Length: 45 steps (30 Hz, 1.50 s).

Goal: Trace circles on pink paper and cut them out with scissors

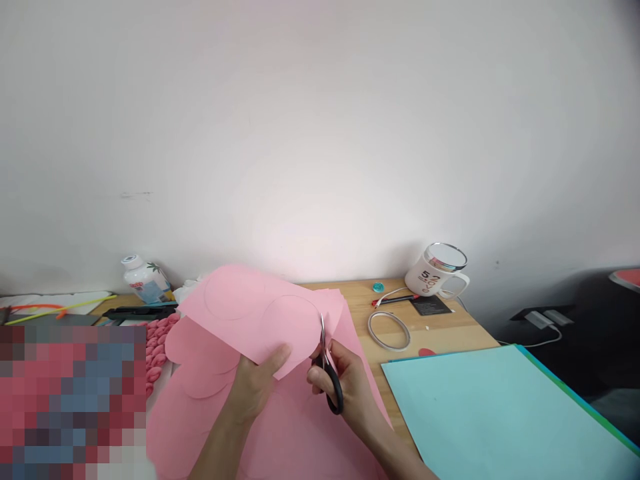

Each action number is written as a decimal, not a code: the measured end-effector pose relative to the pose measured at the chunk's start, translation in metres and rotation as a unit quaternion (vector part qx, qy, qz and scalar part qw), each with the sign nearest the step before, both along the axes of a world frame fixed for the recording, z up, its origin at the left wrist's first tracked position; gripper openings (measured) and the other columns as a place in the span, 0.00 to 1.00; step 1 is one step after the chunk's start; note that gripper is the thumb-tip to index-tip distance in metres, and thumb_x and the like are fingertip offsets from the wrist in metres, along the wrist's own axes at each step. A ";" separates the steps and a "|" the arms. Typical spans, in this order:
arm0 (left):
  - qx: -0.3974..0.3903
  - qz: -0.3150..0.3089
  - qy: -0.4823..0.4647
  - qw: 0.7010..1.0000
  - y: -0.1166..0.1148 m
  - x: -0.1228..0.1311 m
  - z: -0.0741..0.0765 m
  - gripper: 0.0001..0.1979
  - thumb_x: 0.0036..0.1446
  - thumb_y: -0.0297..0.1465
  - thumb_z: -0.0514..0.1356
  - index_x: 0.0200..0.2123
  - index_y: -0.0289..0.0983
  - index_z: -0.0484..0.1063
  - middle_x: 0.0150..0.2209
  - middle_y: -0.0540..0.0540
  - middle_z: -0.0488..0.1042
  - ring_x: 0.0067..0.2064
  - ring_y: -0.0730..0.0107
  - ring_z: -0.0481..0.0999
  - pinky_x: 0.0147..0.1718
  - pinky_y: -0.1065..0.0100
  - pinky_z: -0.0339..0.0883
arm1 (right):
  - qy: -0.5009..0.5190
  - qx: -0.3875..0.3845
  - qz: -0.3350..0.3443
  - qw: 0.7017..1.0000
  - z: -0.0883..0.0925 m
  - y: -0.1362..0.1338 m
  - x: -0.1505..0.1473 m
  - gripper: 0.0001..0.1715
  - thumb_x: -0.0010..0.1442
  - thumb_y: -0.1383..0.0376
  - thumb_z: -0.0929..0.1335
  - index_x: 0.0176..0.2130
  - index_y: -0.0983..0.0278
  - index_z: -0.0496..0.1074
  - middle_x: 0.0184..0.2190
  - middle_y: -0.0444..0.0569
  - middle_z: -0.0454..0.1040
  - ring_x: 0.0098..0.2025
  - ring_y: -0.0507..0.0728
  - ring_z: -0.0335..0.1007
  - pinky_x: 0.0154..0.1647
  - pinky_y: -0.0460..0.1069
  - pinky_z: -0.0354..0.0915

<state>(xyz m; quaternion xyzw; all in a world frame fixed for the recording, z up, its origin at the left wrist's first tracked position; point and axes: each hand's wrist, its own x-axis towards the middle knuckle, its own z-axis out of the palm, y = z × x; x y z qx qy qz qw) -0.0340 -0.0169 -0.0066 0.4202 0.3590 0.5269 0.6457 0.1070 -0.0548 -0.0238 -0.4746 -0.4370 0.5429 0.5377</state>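
My left hand [257, 383] grips the lower edge of a pink paper sheet [250, 300], thumb on top and fingers beneath. Faint round outlines are drawn on that sheet. My right hand [345, 383] holds black-handled scissors [334, 393], fingers in the loops. The scissor blades point away from me at the sheet's right part, along the edge of a drawn curve. Whether the blades are fully closed is too small to tell. Underneath lie more pink paper sheets [290, 427], and rounded pink cutouts [200, 353] show at the left.
A white mug [425, 275] stands at the back right, near a coiled white cable [370, 330] and a black card [431, 305]. Light blue sheets [480, 407] cover the right front. At the back left are a white bottle [147, 280] and a chunky pink knit [159, 343].
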 end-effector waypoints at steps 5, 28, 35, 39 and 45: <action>-0.008 0.015 -0.015 1.000 0.001 0.000 -0.001 0.28 0.39 0.32 0.69 0.48 0.39 0.70 0.41 0.42 0.76 0.47 0.52 0.72 0.44 0.57 0.70 | -0.003 -0.007 -0.001 1.000 0.000 0.001 -0.001 0.07 0.46 0.67 0.68 0.29 0.64 0.64 0.17 0.37 0.63 0.19 0.48 0.59 0.22 0.43 0.57; 0.048 -0.039 0.053 0.997 -0.006 0.002 0.002 0.23 0.41 0.34 0.66 0.44 0.37 0.73 0.38 0.41 0.77 0.46 0.51 0.72 0.42 0.56 0.68 | -0.015 0.005 -0.022 1.000 -0.002 0.000 -0.003 0.07 0.47 0.64 0.67 0.27 0.64 0.63 0.16 0.38 0.63 0.19 0.48 0.58 0.21 0.43 0.57; 0.091 -0.038 0.097 0.990 -0.021 0.024 0.005 0.10 0.49 0.37 0.61 0.22 0.38 0.76 0.17 0.49 0.71 0.22 0.66 0.69 0.25 0.65 0.66 | 0.003 0.022 -0.022 1.000 -0.005 0.001 -0.006 0.18 0.44 0.57 0.73 0.25 0.64 0.62 0.17 0.37 0.60 0.19 0.48 0.55 0.19 0.43 0.54; 0.022 0.097 0.071 0.992 -0.019 0.028 -0.007 0.11 0.49 0.40 0.62 0.29 0.37 0.75 0.24 0.48 0.74 0.30 0.62 0.73 0.32 0.64 0.68 | 0.027 0.040 0.038 0.998 -0.003 0.000 -0.006 0.21 0.45 0.53 0.73 0.29 0.64 0.64 0.21 0.40 0.62 0.22 0.49 0.56 0.23 0.44 0.56; 0.028 0.115 -0.032 0.993 -0.006 0.021 0.001 0.10 0.50 0.37 0.62 0.30 0.36 0.73 0.25 0.48 0.74 0.31 0.66 0.74 0.32 0.66 0.68 | 0.029 0.029 0.183 0.982 0.001 0.000 0.003 0.22 0.45 0.56 0.74 0.34 0.64 0.65 0.25 0.39 0.63 0.26 0.49 0.56 0.28 0.44 0.56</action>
